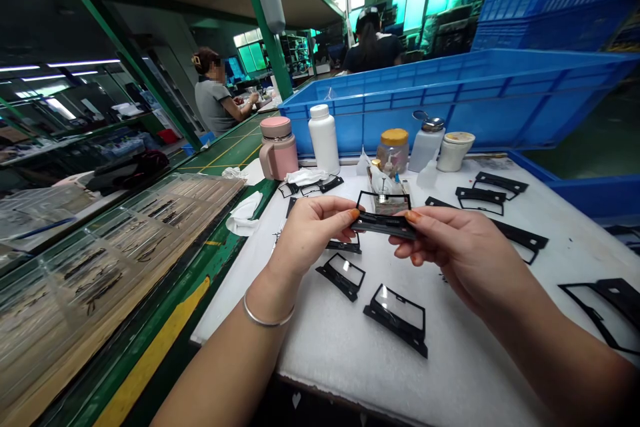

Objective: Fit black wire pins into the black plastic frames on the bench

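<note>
Head view: left fingers (343, 221) and right fingers (425, 222) pinch black frame (384, 224); divided tray (90, 235) holds dark strips (85, 263)

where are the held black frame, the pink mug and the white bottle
Held black frame (383, 223), head view, on its lower bar
Pink mug (285, 157), head view, on its body
White bottle (325, 141), head view, on its body

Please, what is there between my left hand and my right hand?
A black framed part, pinched near its opposite ends by your left hand and right hand; the head view shows this.
</note>
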Tool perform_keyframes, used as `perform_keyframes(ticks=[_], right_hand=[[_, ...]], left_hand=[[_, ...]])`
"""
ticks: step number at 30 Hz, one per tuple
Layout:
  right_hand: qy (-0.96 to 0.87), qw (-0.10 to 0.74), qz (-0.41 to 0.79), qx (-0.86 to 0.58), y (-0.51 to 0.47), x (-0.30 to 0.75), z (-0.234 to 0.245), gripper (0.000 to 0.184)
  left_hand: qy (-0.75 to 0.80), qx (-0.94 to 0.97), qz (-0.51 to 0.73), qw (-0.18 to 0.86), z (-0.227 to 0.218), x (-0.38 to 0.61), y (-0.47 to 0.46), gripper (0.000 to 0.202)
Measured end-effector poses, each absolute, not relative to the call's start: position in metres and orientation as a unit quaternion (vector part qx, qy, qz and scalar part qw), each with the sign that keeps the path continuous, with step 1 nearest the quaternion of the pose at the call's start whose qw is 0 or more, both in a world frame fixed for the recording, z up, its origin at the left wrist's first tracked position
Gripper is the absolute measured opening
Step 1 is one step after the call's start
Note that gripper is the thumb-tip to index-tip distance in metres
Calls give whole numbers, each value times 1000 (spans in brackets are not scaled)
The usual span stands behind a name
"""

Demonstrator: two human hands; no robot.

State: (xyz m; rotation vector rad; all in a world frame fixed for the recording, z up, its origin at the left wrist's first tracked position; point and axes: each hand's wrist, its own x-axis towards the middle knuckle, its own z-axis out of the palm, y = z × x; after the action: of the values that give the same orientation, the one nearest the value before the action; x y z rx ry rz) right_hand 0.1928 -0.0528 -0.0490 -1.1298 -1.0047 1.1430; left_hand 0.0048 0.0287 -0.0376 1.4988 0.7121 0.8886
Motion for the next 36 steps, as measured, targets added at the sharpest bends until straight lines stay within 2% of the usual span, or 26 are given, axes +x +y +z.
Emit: perform_keyframes(ticks=[22, 30, 33, 36], right_hand=[[-378, 590, 509, -500, -50, 195, -50, 29], [-359, 605, 463, -539, -44, 208, -51, 23], [-370, 602, 464, -534, -43, 207, -52, 22], [-395, 582, 473, -530, -45, 205, -54, 23]], left_hand=[[301, 613, 398, 612, -38, 1, 34, 24], [320, 620, 479, 532, -9, -48, 40, 32], [357, 671, 435, 483, -6, -73, 27, 29], [418, 708, 315, 474, -19, -97, 11, 28]])
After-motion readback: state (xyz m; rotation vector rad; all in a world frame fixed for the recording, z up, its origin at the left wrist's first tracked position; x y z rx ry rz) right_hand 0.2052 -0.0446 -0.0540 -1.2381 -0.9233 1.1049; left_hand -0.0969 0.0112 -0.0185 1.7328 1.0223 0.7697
